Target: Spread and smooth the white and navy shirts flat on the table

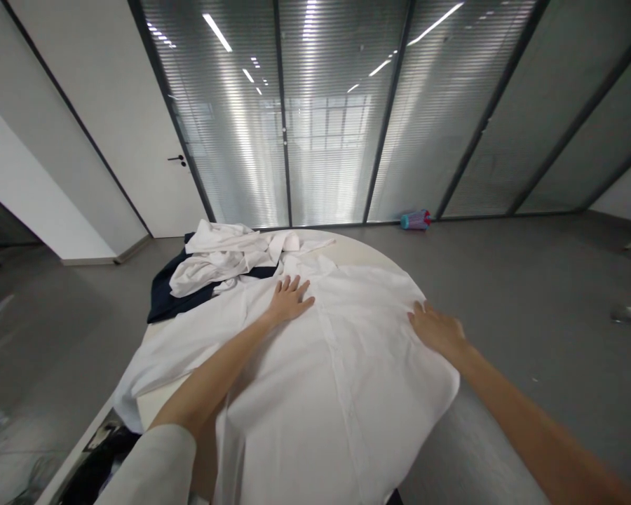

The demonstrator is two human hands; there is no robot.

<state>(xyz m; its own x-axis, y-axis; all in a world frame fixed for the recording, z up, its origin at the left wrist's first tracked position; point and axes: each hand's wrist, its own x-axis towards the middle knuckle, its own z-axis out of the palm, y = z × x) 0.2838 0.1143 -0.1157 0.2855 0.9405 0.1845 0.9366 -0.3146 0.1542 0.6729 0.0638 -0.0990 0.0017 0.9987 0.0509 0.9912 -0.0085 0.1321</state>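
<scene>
A white button-front shirt lies spread over a pale round table, its collar at the far side and its lower part hanging toward me. My left hand rests flat on the upper chest of the shirt, fingers spread. At the right edge my right hand lies on the cloth, fingers stretched forward and holding nothing that I can see. One sleeve reaches left beneath my left forearm. Behind it sits a crumpled white garment on top of a dark navy cloth.
A blue and red basket-like container lies on the grey floor by the glass partition. A door with a black handle stands at the left. Dark items sit below the table at lower left.
</scene>
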